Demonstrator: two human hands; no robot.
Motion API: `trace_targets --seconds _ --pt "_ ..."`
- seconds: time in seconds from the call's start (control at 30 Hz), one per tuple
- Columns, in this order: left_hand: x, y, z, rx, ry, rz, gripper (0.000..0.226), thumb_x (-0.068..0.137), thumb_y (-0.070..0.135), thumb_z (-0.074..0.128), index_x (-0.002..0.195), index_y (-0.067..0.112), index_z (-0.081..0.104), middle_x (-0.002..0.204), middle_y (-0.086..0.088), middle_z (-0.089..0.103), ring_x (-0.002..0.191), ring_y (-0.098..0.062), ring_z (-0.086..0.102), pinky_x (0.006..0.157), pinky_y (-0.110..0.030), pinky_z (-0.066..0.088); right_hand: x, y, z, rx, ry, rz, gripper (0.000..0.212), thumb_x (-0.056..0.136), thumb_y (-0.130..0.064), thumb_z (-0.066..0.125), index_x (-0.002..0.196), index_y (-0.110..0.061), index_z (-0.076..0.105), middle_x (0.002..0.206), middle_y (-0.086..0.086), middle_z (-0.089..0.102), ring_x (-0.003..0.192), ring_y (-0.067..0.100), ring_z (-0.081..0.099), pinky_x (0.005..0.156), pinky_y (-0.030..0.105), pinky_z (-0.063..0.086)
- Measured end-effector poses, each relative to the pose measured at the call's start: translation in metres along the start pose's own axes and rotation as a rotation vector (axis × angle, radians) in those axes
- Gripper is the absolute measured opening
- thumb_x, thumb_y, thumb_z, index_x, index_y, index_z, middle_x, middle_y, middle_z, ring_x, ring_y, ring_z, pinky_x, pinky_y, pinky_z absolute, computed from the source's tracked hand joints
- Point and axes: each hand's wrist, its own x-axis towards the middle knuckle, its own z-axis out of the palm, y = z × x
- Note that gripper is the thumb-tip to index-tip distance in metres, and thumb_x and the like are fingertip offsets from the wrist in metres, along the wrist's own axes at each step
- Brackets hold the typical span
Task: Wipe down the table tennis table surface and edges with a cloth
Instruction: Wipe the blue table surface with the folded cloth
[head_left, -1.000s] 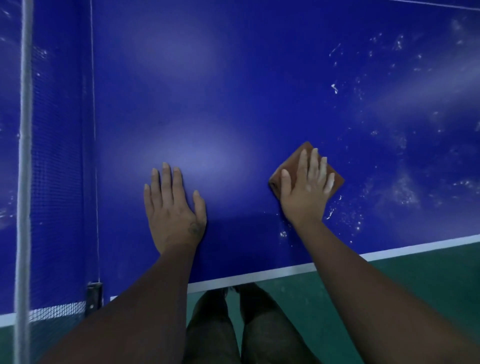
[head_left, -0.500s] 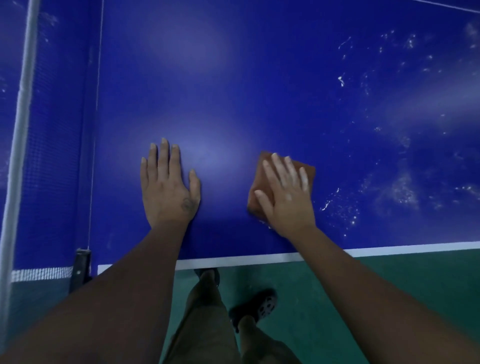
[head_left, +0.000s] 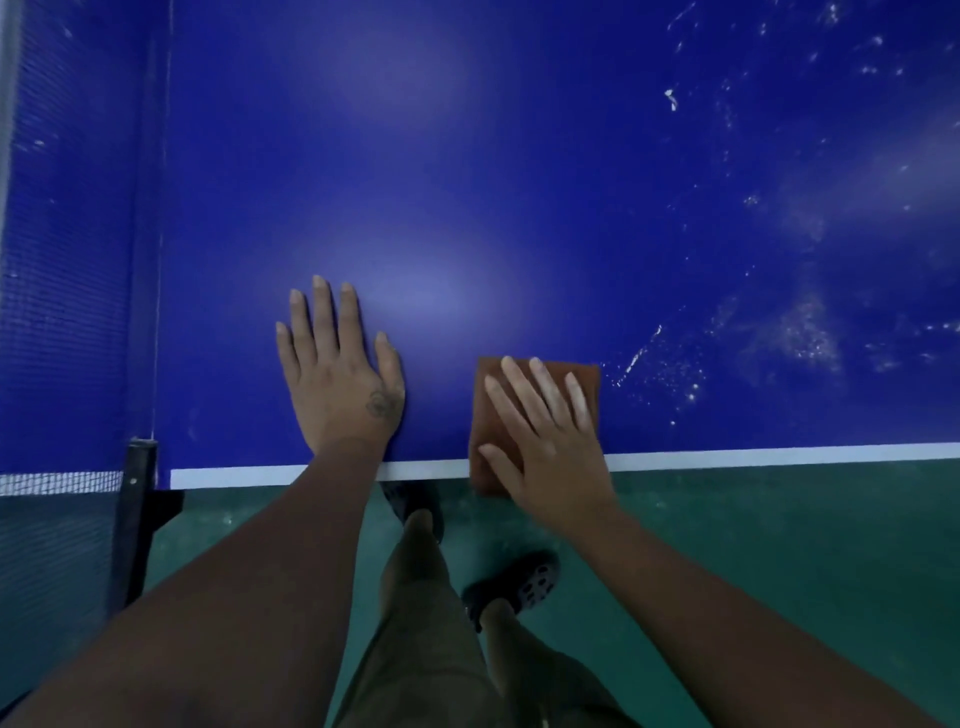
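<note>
Far left: net (head_left: 62, 260) runs up out of frame, top cut off, its mesh blurring what lies behind it. The dark net post (head_left: 137, 483) clamps at the tabletop (head_left: 467, 156) corner; its lower part fades into shadow.

Left hand (head_left: 340, 374) lies flat on the blue surface, palm down, fingers straight & slightly spread, holding nothing, heel just inside the white edge line (head_left: 779, 453). There's a small mark near the thumb base, too blurry to read.

Btwn the arms: trouser legs (head_left: 426, 623) & one dark shoe (head_left: 524, 582) on the green floor (head_left: 779, 545); the other foot is mostly hidden under the tabletop edge.

Right hand (head_left: 550, 452) presses flat on the brown folded cloth (head_left: 483, 415), fingers straight & fanned, thumb out to the side. The cloth sits across the near edge, w/ its lower end past the white line; the hand covers most of it.

Right side: white dust specks (head_left: 800, 332) scatter over the surface, smeared & hazy toward the frame edge.
</note>
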Motion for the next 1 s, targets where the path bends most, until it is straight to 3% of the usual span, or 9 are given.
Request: trace_targets --seconds 0.07,0.27,0.33,0.47,0.67,0.87,1.0 --pt "-0.002 0.001 0.001 -0.012 0.021 0.003 0.067 0.113 0.045 0.034 0.172 0.015 0.029 0.182 -0.008 0.019 0.169 -0.032 0.011 0.137 -0.053 0.008 -0.018 0.02 -0.006 -0.001 -0.017 0.002 0.07 0.112 -0.057 0.041 0.171 -0.025 0.023 0.181 -0.003 0.01 0.167 0.026 0.008 0.131 0.062 0.015" --pt "-0.001 0.0 0.003 -0.019 0.068 0.006 0.065 0.113 0.044 0.038 0.171 0.014 0.034 0.18 -0.01 0.024 0.169 -0.033 0.016 0.137 -0.054 0.011 0.044 0.011 -0.009 -0.041 0.109 0.334 0.068 0.114 -0.054 0.037 0.169 -0.014 0.032 0.178 0.006 0.021 0.166 0.031 0.015 0.131 0.062 0.015" --pt "-0.001 0.001 0.002 -0.022 0.07 0.01 0.065 0.113 0.043 0.038 0.17 0.014 0.035 0.18 -0.01 0.025 0.168 -0.033 0.016 0.137 -0.054 0.011 0.063 -0.011 -0.001 -0.011 0.132 0.305 0.068 0.114 -0.054 0.037 0.169 -0.014 0.03 0.178 0.007 0.02 0.166 0.032 0.014 0.131 0.062 0.013" --pt "-0.001 0.002 0.002 -0.009 0.052 -0.001 0.066 0.112 0.045 0.037 0.171 0.016 0.033 0.181 -0.008 0.023 0.169 -0.031 0.014 0.137 -0.052 0.009 0.034 -0.029 0.011 0.05 0.091 0.061 0.07 0.112 -0.055 0.038 0.171 -0.02 0.024 0.18 0.002 0.013 0.167 0.028 0.008 0.133 0.06 0.009" --pt "-0.001 0.003 0.0 -0.024 0.064 -0.004 0.065 0.112 0.044 0.038 0.17 0.015 0.035 0.18 -0.008 0.024 0.169 -0.031 0.014 0.137 -0.052 0.009 -0.011 -0.008 0.004 0.047 0.018 -0.032 0.069 0.112 -0.056 0.04 0.171 -0.024 0.024 0.18 -0.001 0.014 0.167 0.026 0.01 0.132 0.06 0.013" --pt "-0.002 0.004 0.0 -0.026 0.08 0.0 0.064 0.112 0.043 0.041 0.169 0.015 0.038 0.18 -0.009 0.026 0.169 -0.032 0.016 0.137 -0.052 0.01 0.083 0.024 -0.01 -0.002 0.075 0.151 0.069 0.113 -0.059 0.032 0.171 -0.022 0.026 0.18 0.0 0.016 0.167 0.026 0.01 0.133 0.058 0.009" --pt "-0.001 0.003 0.004 0.002 0.062 -0.007 0.066 0.111 0.046 0.037 0.17 0.017 0.035 0.181 -0.007 0.024 0.169 -0.03 0.014 0.137 -0.052 0.009 0.051 0.044 -0.01 -0.032 0.119 0.202 0.068 0.114 -0.058 0.033 0.171 -0.02 0.026 0.18 0.001 0.015 0.167 0.027 0.011 0.133 0.059 0.012"
